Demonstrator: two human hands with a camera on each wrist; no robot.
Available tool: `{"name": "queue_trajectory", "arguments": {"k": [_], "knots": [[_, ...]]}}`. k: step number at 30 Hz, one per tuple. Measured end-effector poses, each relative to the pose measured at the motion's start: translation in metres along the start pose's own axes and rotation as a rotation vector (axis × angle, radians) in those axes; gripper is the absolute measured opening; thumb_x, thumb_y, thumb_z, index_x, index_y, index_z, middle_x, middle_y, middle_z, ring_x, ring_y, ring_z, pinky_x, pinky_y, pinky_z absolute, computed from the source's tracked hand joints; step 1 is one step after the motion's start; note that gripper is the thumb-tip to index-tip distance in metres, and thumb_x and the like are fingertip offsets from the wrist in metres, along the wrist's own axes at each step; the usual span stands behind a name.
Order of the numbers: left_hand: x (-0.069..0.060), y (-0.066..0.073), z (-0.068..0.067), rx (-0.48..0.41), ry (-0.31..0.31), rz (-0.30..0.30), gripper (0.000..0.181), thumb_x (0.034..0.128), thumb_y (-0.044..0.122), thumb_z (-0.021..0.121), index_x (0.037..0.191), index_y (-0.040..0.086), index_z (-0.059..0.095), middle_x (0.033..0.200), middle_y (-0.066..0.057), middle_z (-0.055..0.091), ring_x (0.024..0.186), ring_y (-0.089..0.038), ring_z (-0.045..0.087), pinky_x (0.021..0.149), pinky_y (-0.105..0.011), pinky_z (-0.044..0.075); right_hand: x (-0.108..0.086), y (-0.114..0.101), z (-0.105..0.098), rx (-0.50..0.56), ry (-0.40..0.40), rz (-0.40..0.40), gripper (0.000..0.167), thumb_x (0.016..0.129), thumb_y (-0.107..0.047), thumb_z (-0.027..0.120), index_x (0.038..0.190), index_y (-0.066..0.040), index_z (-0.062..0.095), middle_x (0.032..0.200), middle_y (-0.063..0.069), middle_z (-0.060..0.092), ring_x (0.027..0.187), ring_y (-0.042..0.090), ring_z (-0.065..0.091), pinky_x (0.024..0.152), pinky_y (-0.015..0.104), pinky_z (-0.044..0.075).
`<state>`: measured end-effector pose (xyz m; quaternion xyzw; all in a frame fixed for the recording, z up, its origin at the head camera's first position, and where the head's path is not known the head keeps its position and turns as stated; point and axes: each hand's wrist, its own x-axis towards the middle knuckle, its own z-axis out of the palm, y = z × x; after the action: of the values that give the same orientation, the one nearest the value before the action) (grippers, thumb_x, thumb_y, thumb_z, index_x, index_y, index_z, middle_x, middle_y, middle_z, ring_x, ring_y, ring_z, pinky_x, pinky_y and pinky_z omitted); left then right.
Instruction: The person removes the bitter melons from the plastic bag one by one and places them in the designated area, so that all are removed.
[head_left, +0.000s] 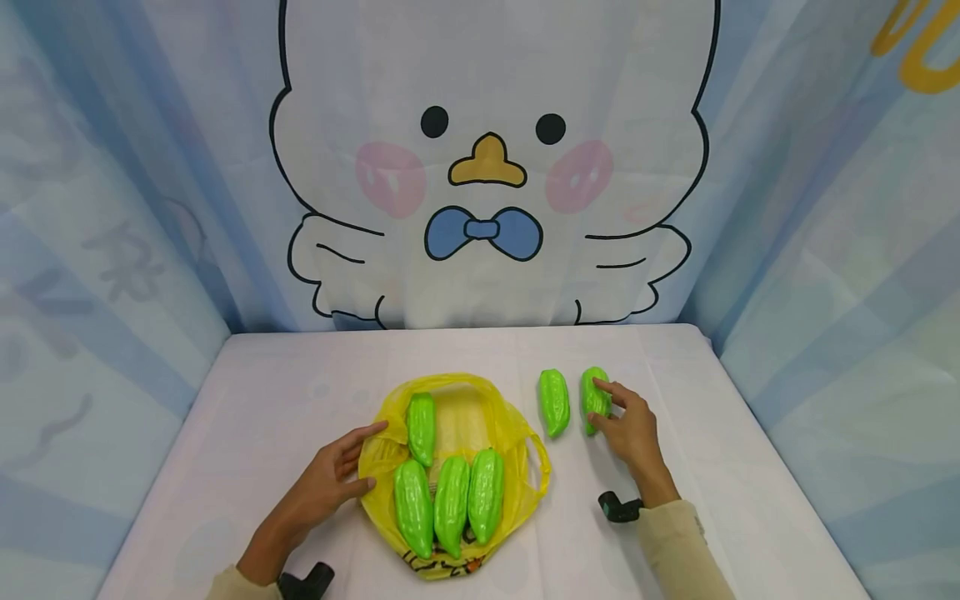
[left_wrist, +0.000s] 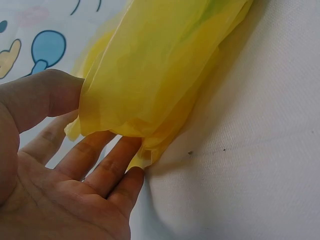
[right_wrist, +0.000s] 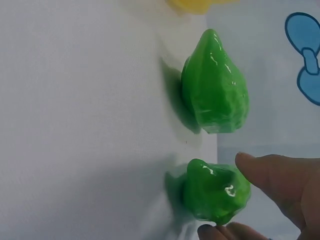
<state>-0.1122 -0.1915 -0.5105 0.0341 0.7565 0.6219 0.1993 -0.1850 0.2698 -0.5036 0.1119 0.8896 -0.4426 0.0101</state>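
Observation:
A yellow plastic bag (head_left: 457, 408) lies with its mouth spread wide, several glossy green bitter melons (head_left: 452, 504) inside it. At the bag's left rim is my left hand (head_left: 326, 487), its fingers and thumb spread apart and touching the plastic. The left wrist view shows the fingertips partly hidden by the bag (left_wrist: 150, 75). To the right of the bag, my right hand (head_left: 630, 425) holds a bitter melon (head_left: 592, 400) between thumb and fingers, which sit on opposite sides of it in the right wrist view. Another bitter melon (head_left: 554, 403) lies just left of that one.
A white-covered table (head_left: 285, 375) carries everything. Behind it hangs a curtain (head_left: 487, 283) with a cartoon bird, and more curtains close in both sides. The bag's loop handle (head_left: 542, 467) lies out toward the right.

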Motion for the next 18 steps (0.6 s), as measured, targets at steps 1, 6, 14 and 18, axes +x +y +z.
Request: {"name": "queue_trajectory", "arguments": {"k": [1,6,14,18], "knots": [[0.0,0.0,0.0,0.0,0.0,0.0,0.079,0.0954,0.001,0.075,0.164,0.021,0.041,0.175,-0.016,0.029,0.158,-0.042,0.037,0.127,-0.056,0.038,-0.001,-0.001,0.0,-0.008,0.011,0.0,0.067,0.094,-0.002,0.076,0.156,-0.016,0.055,0.172,0.022,0.033,0.156,0.045,0.037,0.122,0.053,0.046],[0.001,0.0,-0.001,-0.005,-0.009,0.005,0.078,0.0961,0.003,0.075,0.164,0.022,0.041,0.176,-0.015,0.027,0.158,-0.042,0.037,0.128,-0.057,0.037,-0.003,-0.01,0.0,-0.036,0.089,-0.021,0.065,0.092,-0.001,0.079,0.153,-0.014,0.059,0.172,0.022,0.033,0.157,0.045,0.036,0.12,0.053,0.048],[0.001,-0.002,-0.002,0.0,-0.015,0.017,0.078,0.0963,0.003,0.074,0.165,0.022,0.041,0.176,-0.016,0.026,0.158,-0.042,0.036,0.127,-0.055,0.038,-0.013,-0.033,0.004,0.066,0.081,-0.076,0.064,0.092,-0.002,0.08,0.151,-0.017,0.061,0.173,0.018,0.033,0.157,0.041,0.036,0.121,0.051,0.047],[0.001,-0.002,-0.003,0.001,-0.014,0.019,0.078,0.0962,0.002,0.074,0.164,0.022,0.041,0.177,-0.015,0.026,0.159,-0.041,0.035,0.127,-0.055,0.038,-0.018,-0.039,0.009,0.117,0.041,-0.085,0.064,0.093,-0.003,0.079,0.151,-0.022,0.061,0.173,0.011,0.034,0.156,0.037,0.038,0.121,0.047,0.048]]}}
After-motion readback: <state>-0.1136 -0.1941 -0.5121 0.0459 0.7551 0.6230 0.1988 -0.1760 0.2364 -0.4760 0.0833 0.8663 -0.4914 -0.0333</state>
